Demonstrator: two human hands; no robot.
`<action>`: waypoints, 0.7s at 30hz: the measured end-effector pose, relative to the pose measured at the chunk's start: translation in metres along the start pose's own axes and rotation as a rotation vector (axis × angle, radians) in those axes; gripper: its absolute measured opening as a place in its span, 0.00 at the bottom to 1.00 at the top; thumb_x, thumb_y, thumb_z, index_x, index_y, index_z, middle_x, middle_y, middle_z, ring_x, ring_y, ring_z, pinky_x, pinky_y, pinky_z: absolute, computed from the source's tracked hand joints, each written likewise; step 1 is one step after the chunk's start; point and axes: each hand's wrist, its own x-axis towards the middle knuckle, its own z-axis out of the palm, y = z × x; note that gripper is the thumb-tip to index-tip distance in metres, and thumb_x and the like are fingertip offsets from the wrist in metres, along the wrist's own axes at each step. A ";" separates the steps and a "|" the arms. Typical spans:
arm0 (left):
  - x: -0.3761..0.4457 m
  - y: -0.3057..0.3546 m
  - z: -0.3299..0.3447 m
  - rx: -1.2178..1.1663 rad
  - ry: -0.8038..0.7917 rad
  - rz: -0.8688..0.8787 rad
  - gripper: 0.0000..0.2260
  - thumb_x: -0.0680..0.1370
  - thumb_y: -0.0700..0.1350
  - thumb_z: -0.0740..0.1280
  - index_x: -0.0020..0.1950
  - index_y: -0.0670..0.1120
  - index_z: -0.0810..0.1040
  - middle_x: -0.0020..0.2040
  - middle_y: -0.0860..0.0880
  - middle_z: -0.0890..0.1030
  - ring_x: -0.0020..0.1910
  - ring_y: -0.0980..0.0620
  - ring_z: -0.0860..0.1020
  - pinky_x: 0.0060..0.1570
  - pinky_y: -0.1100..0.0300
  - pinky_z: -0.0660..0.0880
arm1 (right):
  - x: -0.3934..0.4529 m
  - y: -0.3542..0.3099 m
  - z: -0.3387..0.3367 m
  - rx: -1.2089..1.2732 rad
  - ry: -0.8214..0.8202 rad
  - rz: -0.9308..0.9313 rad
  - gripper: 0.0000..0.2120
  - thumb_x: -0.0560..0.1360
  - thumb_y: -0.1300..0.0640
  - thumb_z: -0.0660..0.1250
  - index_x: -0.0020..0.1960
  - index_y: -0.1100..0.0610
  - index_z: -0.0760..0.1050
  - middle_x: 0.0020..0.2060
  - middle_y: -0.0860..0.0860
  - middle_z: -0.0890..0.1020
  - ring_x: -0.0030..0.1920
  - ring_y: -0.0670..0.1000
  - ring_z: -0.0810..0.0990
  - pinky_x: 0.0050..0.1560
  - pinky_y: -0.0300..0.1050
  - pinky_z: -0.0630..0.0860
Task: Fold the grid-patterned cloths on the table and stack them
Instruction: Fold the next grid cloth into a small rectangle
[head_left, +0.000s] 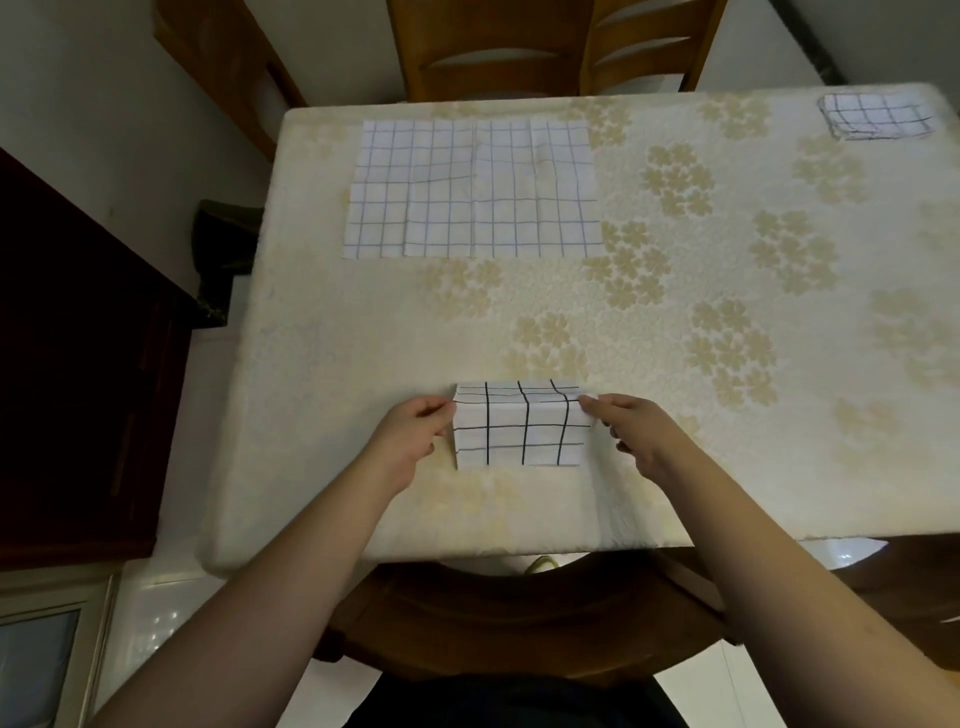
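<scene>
A small folded grid cloth (519, 423) was held near the front edge of the counter (675, 467). Its upper left corner was pinched by the left hand (413, 434), its upper right corner by the right hand (636, 431), each grip clamped on fabric. A large unfolded grid cloth (472, 189) was spread flat far left; a folded stack (878, 117) was seen at the far right corner.

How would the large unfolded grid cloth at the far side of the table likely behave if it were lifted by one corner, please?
The unfolded grid cloth would probably droop and hang limp, since it lies flat and thin with soft creases. It looks light for its size. On the tablecloth it would likely bunch up when pushed, not slide whole.
</scene>
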 end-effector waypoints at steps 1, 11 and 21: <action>0.001 0.007 -0.001 0.007 0.011 0.016 0.06 0.79 0.43 0.67 0.55 0.46 0.79 0.41 0.52 0.76 0.38 0.55 0.71 0.37 0.61 0.67 | -0.001 -0.004 -0.001 -0.005 -0.001 -0.031 0.09 0.74 0.49 0.71 0.42 0.54 0.80 0.33 0.46 0.74 0.36 0.48 0.70 0.40 0.42 0.67; -0.001 0.027 -0.004 -0.096 -0.011 0.130 0.04 0.81 0.44 0.65 0.49 0.46 0.78 0.44 0.47 0.85 0.37 0.52 0.81 0.40 0.60 0.75 | -0.015 -0.003 -0.001 0.133 0.055 -0.163 0.13 0.77 0.49 0.68 0.52 0.58 0.82 0.48 0.52 0.86 0.49 0.49 0.84 0.52 0.46 0.79; -0.001 -0.063 0.011 0.012 -0.044 -0.201 0.09 0.79 0.46 0.69 0.53 0.40 0.77 0.45 0.43 0.84 0.43 0.50 0.83 0.43 0.61 0.78 | -0.014 0.074 0.014 0.052 0.127 0.237 0.11 0.78 0.55 0.66 0.45 0.63 0.79 0.40 0.57 0.82 0.38 0.54 0.78 0.38 0.44 0.74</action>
